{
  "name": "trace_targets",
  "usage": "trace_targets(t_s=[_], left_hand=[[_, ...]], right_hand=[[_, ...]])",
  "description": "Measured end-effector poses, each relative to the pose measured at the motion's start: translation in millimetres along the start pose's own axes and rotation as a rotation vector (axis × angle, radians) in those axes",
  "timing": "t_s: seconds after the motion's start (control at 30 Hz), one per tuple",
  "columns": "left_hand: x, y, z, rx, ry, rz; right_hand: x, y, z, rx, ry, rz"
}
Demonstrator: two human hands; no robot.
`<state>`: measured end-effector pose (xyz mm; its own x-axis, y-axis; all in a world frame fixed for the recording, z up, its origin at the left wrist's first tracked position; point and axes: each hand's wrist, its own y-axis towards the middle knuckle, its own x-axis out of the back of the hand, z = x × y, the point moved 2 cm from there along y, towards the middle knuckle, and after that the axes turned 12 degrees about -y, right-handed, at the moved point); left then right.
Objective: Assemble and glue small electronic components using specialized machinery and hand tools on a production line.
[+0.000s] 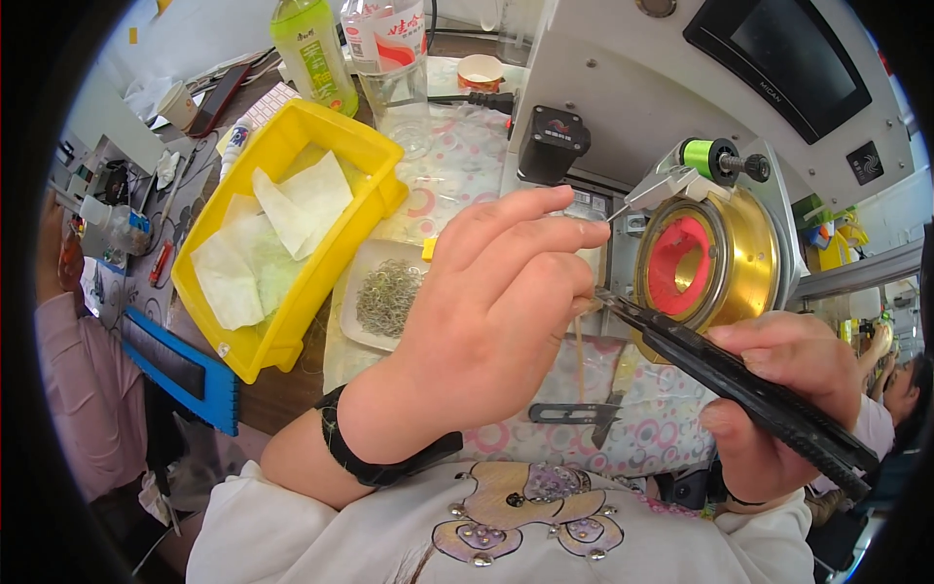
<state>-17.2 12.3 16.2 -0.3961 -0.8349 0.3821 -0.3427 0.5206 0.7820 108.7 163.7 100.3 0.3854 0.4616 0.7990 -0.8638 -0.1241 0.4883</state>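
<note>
My right hand (pixel 783 394) is closed round a black utility knife (pixel 739 365), its metal tip pointing up and left. That tip meets the thumb side of my left hand (pixel 511 282), whose fingers are bent and pinched together; anything between them is too small to make out. Just beyond the left fingertips, a thin metal needle (pixel 619 212) slants down from the machine's arm. A gold wheel (pixel 754 258) with a pink-red ring (pixel 666 263) inside stands right of the fingers. Behind my left hand, a white dish (pixel 362 336) holds a heap of small metal hooks (pixel 389 298).
Thread snips (pixel 564 414) lie on the patterned tablecloth (pixel 486 438) before me. A yellow bin (pixel 292 355) with white sheets stands left. Two bottles (pixel 313 58) are behind it. The grey machine (pixel 623 58) carries a green thread spool (pixel 699 156). Other people sit at both sides.
</note>
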Motion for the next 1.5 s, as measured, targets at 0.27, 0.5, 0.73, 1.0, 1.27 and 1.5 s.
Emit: trace_targets(t_s=[0.27, 0.5, 0.73, 1.0, 1.27, 1.5], left_hand=[[-0.5, 1.0, -0.1, -0.001, -0.009, -0.004], [1.1, -1.0, 0.2, 0.004, 0.003, -0.006], [-0.2, 1.4, -1.9, 0.002, -0.011, -0.002], [-2.8, 5.4, -7.2, 0.028, 0.020, -0.017], [-9.9, 13.4, -19.8, 0.122, 0.133, -0.030], [-38.7, 44.4, -33.5, 0.153, 0.397, -0.030]], right_hand=[[-0.8, 2.5, 3.8, 0.009, -0.064, 0.030], [-6.8, 7.2, 2.6, 0.047, 0.002, 0.026], [46.3, -30.6, -0.1, -0.024, 0.432, -0.259], [-10.2, -109.1, -52.4, -0.373, -0.586, 0.822], [10.9, -65.7, -46.3, -0.364, -0.414, 0.171], [-23.8, -29.9, -93.8, -0.586, 0.604, 0.001]])
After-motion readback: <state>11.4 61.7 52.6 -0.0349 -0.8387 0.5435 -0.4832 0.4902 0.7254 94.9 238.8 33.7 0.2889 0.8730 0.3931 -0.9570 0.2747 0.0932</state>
